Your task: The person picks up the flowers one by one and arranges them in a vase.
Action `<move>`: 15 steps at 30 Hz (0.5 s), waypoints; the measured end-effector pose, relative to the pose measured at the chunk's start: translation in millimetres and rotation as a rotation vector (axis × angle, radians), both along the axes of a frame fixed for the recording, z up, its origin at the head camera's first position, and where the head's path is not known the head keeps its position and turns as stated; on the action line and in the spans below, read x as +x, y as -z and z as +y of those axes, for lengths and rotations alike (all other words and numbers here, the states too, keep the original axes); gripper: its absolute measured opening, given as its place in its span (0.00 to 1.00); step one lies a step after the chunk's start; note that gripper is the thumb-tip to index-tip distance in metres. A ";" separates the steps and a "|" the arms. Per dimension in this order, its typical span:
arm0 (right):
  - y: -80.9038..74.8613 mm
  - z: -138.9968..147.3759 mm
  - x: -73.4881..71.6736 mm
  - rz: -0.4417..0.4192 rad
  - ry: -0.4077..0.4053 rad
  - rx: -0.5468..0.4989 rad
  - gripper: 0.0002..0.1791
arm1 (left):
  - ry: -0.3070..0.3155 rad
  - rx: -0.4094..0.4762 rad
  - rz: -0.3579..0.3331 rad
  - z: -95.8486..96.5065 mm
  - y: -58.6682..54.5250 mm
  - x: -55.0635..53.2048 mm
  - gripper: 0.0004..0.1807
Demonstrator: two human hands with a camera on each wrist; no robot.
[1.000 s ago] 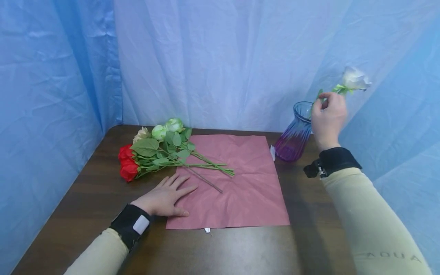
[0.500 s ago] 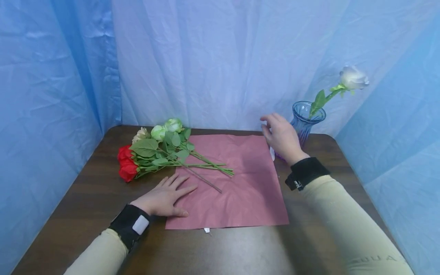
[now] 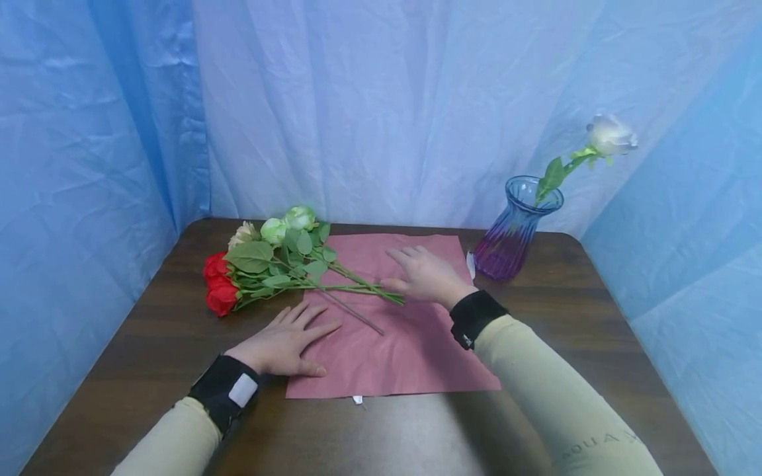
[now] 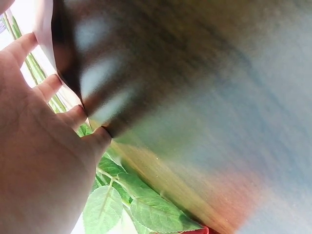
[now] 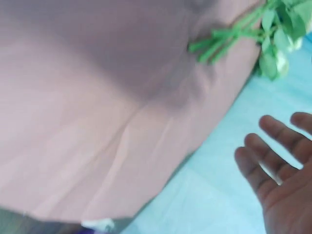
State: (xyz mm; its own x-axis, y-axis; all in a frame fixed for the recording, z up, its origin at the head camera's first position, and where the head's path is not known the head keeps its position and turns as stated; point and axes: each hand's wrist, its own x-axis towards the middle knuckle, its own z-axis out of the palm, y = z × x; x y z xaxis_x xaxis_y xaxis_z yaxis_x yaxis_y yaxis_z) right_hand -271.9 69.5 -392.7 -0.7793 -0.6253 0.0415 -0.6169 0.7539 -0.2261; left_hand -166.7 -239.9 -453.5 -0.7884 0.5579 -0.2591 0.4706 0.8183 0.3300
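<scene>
My left hand [image 3: 287, 340] rests with spread fingers on the left edge of a pink wrapping sheet [image 3: 440, 357]. In the left wrist view its fingertips [image 4: 100, 134] touch down at the sheet's edge. Over the sheet hovers my right hand [image 3: 425, 274], empty, fingers extended, close to the stem ends of a flower bunch. The bunch has red flowers [image 3: 220, 287], pale green flowers [image 3: 299, 217], a cream flower [image 3: 244, 234] and green leaves [image 3: 251, 256]; its stems [image 3: 351, 311] lie across the sheet. The right wrist view also shows the stem ends [image 5: 209, 46] beyond the open fingers.
A blue-to-purple glass vase [image 3: 507, 241] stands at the back right, holding one white rose [image 3: 610, 135] that leans right. A small white tag [image 3: 471, 264] shows by the sheet's right edge. Blue curtains [image 3: 381, 112] enclose the brown wooden table [image 3: 571, 291].
My right hand has let go of the white rose, now in the vase, and moved left and down over the sheet. My left hand has stayed put.
</scene>
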 end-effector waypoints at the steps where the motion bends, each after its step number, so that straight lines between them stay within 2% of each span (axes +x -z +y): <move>1: 2.9 -4.6 0.8 -0.010 -0.020 0.019 0.43 | 0.000 0.001 0.000 0.0 -0.1 0.1 0.47; 6: 15.1 -19.3 5.1 -0.024 -0.091 0.068 0.47 | 0.000 0.005 -0.012 1.2 -0.9 0.6 0.47; 15: 26.6 -28.9 7.8 -0.065 -0.039 0.093 0.55 | -0.006 0.002 -0.015 1.0 -3.1 0.3 0.46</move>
State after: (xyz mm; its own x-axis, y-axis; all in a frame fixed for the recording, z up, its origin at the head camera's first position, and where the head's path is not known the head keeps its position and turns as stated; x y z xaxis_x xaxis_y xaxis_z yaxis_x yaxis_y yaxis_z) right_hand -264.1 40.6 -419.3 -0.7534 -0.6540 -0.0680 -0.6325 0.7491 -0.1969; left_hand -166.3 -238.9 -450.3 -0.7876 0.5541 -0.2695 0.4610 0.8201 0.3389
